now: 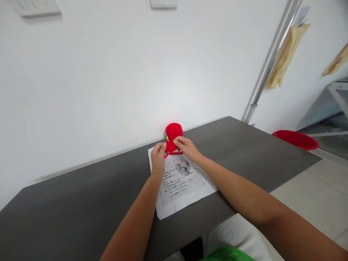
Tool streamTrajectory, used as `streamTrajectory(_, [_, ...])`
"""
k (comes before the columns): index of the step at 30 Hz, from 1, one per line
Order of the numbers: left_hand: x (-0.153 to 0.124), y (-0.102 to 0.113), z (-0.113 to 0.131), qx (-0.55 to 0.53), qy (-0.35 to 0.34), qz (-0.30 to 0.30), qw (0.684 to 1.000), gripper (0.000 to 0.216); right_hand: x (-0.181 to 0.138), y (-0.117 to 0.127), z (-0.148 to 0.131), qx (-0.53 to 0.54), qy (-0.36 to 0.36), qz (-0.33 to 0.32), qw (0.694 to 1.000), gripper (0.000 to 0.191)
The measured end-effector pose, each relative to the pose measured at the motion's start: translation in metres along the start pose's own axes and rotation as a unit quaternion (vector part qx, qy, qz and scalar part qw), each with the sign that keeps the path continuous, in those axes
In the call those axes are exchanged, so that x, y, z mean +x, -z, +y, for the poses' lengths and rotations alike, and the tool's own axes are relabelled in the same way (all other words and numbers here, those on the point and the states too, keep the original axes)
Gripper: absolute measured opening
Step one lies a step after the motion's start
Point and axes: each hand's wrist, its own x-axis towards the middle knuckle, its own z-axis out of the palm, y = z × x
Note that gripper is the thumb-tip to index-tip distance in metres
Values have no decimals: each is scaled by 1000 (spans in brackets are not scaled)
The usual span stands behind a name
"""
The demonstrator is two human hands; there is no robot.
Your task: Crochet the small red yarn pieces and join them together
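A small red crochet piece [170, 146] is pinched between my two hands above the far end of a printed sheet. My left hand [158, 154] has its thumb and fingers closed on the left edge of the piece. On the right edge, my right hand [186, 145] grips it with thumb and fingertips. A small yellow stitch marker [167, 139] shows at the top left of the piece. Just behind stands a ball of red yarn [174, 129]. Below the piece lies a slim red stick [176, 153], perhaps a crochet hook, with loose red yarn [166, 155] beside it.
The printed sheet [182, 203] with text and a picture lies on the dark grey table [95, 203], which stands against a white wall. A metal pole [272, 61], hanging beige gloves [285, 58] and a red basin [295, 139] are off to the right.
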Motion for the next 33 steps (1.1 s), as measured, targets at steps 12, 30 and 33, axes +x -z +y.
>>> streamTrajectory(12, [28, -22, 105, -84, -83, -31, 993, 19, 39, 2, -86, 53, 101, 12, 993, 24])
streamTrajectory(30, [26, -9, 139, -104, -48, -90, 989, 20, 38, 3, -114, 98, 88, -58, 990, 30])
streamTrajectory(33, [25, -8, 142, -105, -44, -88, 990, 22, 37, 1, -115, 105, 87, -55, 989, 33])
